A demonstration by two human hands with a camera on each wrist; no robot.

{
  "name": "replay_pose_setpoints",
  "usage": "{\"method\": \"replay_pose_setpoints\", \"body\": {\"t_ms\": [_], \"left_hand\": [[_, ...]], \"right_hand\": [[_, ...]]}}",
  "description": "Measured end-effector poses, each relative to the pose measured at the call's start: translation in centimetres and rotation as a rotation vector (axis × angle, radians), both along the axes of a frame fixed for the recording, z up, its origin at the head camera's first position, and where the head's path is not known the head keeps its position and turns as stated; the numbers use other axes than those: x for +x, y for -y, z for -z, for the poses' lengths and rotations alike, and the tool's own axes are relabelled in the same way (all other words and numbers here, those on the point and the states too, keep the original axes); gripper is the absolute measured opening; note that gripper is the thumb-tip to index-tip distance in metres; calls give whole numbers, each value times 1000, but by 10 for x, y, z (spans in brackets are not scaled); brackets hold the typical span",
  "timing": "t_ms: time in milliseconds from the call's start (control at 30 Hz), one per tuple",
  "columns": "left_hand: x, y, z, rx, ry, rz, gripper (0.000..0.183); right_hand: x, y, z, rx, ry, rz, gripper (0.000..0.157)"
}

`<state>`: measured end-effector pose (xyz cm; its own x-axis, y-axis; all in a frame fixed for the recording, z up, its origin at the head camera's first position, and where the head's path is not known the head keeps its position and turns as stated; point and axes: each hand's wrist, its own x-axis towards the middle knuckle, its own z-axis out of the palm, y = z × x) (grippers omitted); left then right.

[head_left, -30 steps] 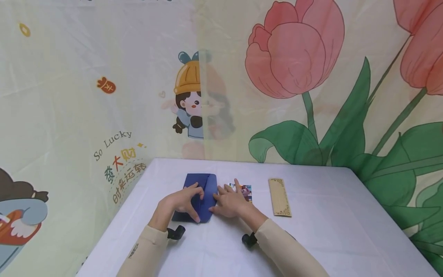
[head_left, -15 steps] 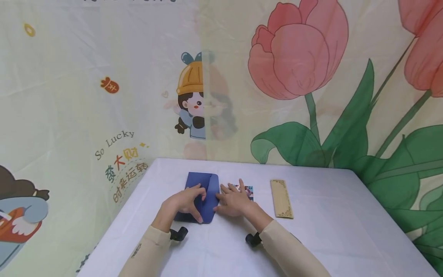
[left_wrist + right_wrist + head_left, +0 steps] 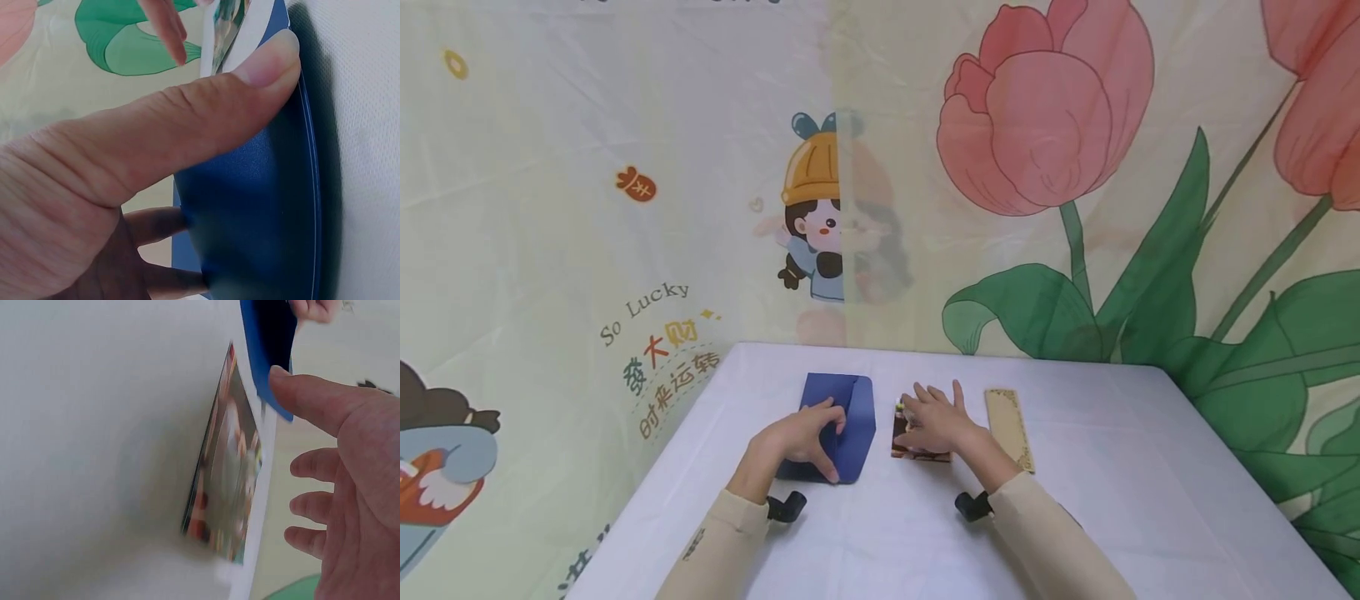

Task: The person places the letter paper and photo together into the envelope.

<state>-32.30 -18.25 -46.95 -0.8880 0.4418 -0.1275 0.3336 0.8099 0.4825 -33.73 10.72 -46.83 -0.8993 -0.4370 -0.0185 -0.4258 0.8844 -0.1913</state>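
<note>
A dark blue envelope (image 3: 862,417) with its flap at the right lies flat on the table. My left hand (image 3: 797,435) rests on it, thumb and fingers spread apart; in the left wrist view the straight thumb (image 3: 187,125) presses near the envelope's edge (image 3: 275,206). My right hand (image 3: 942,421) hovers over a stack of colourful picture cards (image 3: 922,456) just right of the envelope, partly hiding it. In the right wrist view, the fingers are apart from the cards (image 3: 222,475), which look blurred.
A tan strip (image 3: 1009,421) with ornate corners lies right of the cards, partly behind the right wrist. The white-covered table (image 3: 1120,483) ends at a printed cloth backdrop (image 3: 880,167) with tulips and cartoon figures.
My right hand has left the envelope's right edge and moved right, over the picture cards, showing more of them. The left hand stays on the envelope.
</note>
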Motion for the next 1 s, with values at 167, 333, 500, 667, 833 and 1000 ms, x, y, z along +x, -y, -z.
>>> {"method": "replay_pose_setpoints", "body": {"t_ms": [167, 333, 500, 667, 833, 1000], "left_hand": [[1, 0, 1, 4, 7, -5, 66], [0, 0, 1, 9, 1, -4, 66], [0, -1, 0, 10, 2, -3, 66], [1, -2, -2, 6, 10, -19, 66], [1, -2, -1, 10, 15, -18, 65], [1, -2, 0, 18, 2, -16, 66]], "right_hand": [[-3, -17, 5, 8, 35, 56, 89], [-6, -30, 7, -5, 64, 97, 95], [-6, -39, 8, -10, 101, 146, 94], [-7, -42, 9, -7, 122, 170, 100], [-7, -42, 12, -24, 124, 155, 101], [-7, -40, 12, -51, 77, 142, 99]]}}
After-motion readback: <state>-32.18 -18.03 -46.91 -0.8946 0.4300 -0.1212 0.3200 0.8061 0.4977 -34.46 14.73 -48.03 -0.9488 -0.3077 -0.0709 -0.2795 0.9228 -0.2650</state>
